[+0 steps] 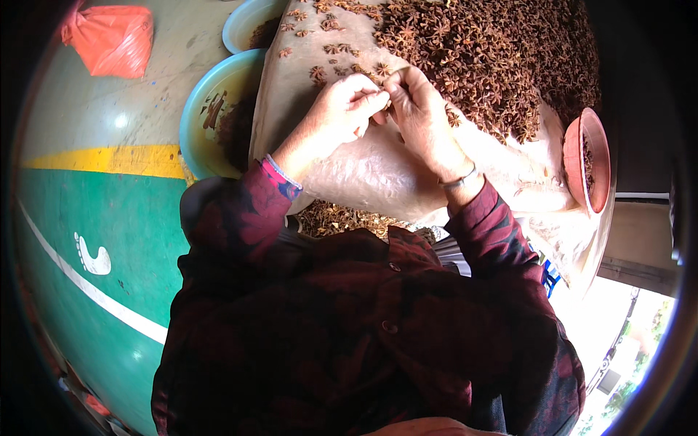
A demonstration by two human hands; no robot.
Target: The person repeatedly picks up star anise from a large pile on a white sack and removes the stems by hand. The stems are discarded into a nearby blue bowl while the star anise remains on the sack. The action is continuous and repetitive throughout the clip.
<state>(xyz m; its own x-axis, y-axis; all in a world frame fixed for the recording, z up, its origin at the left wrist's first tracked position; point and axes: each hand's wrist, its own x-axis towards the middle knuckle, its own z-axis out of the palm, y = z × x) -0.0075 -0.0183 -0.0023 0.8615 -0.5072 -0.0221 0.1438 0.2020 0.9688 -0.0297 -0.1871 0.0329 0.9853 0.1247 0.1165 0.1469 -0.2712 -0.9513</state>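
Note:
My left hand (341, 111) and my right hand (417, 111) meet at the fingertips above a covered work surface (371, 169). Between them they pinch a small brown piece, mostly hidden by the fingers; it looks like part of a star anise. A large heap of dried star anise (469, 60) spreads beyond and to the right of my right hand. Several loose star anise pods (318, 74) lie on the pale sheet just past my left hand. One more pod (452, 117) rests beside my right hand.
At the left edge of the work surface stand a blue basin (191, 114) with dark pieces and a second blue basin (229, 32). A pink basket (573, 163) sits at the right. Below the near edge lies brown plant debris (343, 218). A red plastic bag (117, 41) is on the floor.

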